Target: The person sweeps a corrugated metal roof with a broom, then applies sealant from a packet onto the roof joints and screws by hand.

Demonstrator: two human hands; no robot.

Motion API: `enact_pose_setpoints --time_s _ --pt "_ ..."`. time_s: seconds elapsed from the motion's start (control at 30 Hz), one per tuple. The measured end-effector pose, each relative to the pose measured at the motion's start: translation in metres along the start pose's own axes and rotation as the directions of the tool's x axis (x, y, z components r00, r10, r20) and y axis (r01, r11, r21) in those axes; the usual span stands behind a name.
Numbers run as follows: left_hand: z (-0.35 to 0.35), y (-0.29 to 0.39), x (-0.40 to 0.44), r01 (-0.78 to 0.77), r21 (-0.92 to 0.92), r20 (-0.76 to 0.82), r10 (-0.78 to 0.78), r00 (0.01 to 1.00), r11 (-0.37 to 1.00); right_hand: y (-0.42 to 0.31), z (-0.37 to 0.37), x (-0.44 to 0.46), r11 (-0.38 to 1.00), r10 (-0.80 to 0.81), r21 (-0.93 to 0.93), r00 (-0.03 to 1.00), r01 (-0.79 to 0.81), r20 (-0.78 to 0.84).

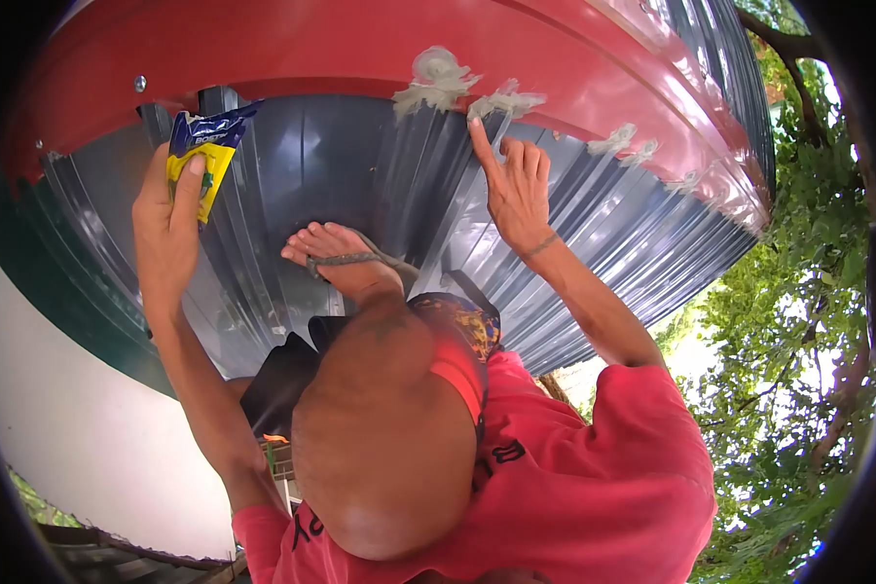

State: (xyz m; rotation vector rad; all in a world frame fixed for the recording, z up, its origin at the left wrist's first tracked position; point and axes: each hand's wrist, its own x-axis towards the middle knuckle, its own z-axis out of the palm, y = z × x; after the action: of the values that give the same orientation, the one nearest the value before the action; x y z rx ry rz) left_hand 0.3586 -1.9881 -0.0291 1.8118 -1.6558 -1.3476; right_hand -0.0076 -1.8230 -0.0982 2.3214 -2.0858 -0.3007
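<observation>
My left hand [170, 219] is closed around a blue and yellow packet [204, 161], held upright over the dark ribbed metal roofing [311, 156]. To the right, my right hand [516, 185] stretches out its index finger, and the fingertip touches a smear of grey sealant [504, 101] where the red metal flashing [292, 49] meets the ribs. Its other fingers are curled, with nothing visible in them. Just left of that fingertip lies another thick grey patch [436, 80]. More grey smears [625, 142] follow the flashing's lower edge to the right.
My sandalled foot [346, 261] rests on the roofing between my hands, below my bent knee [384, 457]. A screw head [140, 84] stands on the flashing at the left. A pale wall [78, 419] is at lower left; leafy branches [779, 341] are beyond the right edge.
</observation>
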Motion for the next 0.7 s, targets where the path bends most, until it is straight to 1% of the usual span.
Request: enact_pose_setpoints --time_s 0.1,0.2,0.4,0.5,0.6,0.7 --pt "0.0 -0.006 0.001 -0.019 -0.005 0.003 0.019 1.0 1.0 0.002 -0.015 0.003 0.999 -0.033 -0.001 0.997 0.033 0.07" --pt "-0.001 -0.001 0.0 0.018 0.002 0.006 -0.018 1.0 1.0 0.004 -0.024 0.008 0.992 -0.084 0.1 0.996 0.083 0.009" --pt "-0.002 0.001 0.002 -0.014 -0.009 -0.019 0.014 1.0 1.0 0.018 -0.02 0.022 0.99 -0.144 0.0 0.989 0.144 0.029" --pt "-0.006 0.002 0.002 0.016 -0.011 0.0 -0.016 1.0 1.0 0.029 -0.027 0.023 0.981 -0.176 -0.063 0.981 0.181 0.078" --pt "-0.007 0.001 0.002 0.041 0.02 -0.006 -0.041 0.999 0.999 0.045 -0.035 0.024 0.98 -0.179 -0.086 0.983 0.181 0.032" --pt "-0.002 -0.004 0.002 0.007 -0.073 0.001 -0.007 1.0 0.997 0.042 -0.039 0.018 0.982 -0.173 -0.068 0.983 0.177 0.067"
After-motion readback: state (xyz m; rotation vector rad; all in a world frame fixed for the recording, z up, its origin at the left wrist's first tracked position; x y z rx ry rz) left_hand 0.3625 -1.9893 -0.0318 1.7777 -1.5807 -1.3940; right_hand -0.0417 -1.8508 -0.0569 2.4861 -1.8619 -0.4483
